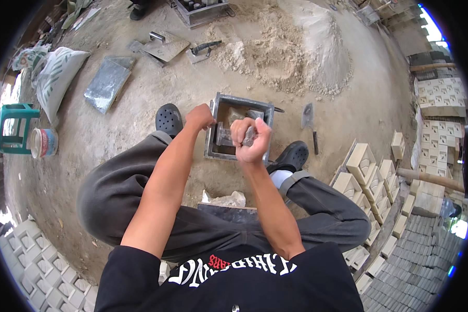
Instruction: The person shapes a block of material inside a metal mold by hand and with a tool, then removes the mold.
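Note:
A square grey metal mould box (242, 99) sits on the ground between my feet, with grey block-like pieces (224, 136) inside. My left hand (200, 117) is closed at the box's left wall, its fingers on the rim and partly hidden. Above the box's near right part, my right hand (252, 140) is turned up and curled round a grey lump-like piece (248, 136). Its exact kind is not clear, as the fingers cover much of it. My right forearm hides part of the box's near wall.
Beyond the box lies a pile of pale sand (322, 52). Trowels (166, 47), a flat metal plate (108, 83) and a sack (62, 78) lie far left. A green stool (16, 127) and a bucket (44, 142) stand left. Moulded blocks (366, 166) are stacked at right.

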Motion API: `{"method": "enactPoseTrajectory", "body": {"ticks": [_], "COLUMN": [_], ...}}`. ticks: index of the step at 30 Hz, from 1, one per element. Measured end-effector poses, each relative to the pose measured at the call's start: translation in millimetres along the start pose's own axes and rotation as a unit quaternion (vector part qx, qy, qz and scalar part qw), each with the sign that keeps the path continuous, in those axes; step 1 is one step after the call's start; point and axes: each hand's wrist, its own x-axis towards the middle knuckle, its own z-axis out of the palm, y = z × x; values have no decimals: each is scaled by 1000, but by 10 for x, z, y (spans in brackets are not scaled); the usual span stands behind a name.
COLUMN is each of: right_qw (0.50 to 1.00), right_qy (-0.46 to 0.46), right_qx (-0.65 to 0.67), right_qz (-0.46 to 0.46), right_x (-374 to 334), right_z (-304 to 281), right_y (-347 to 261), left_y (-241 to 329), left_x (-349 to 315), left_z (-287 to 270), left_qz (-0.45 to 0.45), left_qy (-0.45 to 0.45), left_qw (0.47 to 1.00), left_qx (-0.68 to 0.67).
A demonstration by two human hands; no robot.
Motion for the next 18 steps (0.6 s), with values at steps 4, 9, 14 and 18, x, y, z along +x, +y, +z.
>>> {"method": "enactPoseTrajectory", "body": {"ticks": [4,9,14,18], "right_qw": [998,999,999,993], "right_qy": [-21,14,15,1], "right_qx": [8,18,-42,-114], "right_qz": [-58,-35,-28,-16], "right_x": [60,100,96,56], "right_z": [-100,3,-112,203], "right_y": [9,-132,79,-106], "left_y": [8,-91,25,8], "left_x": [16,73,43,-74], "left_z": [-5,-48,-37,-76], "left_qz": [-14,-6,-6,-19], "left_qy": [0,-1,-1,-1], "left_qw": [1000,1000,1000,1000], "left_qx": [-19,-17,-10,-7]}}
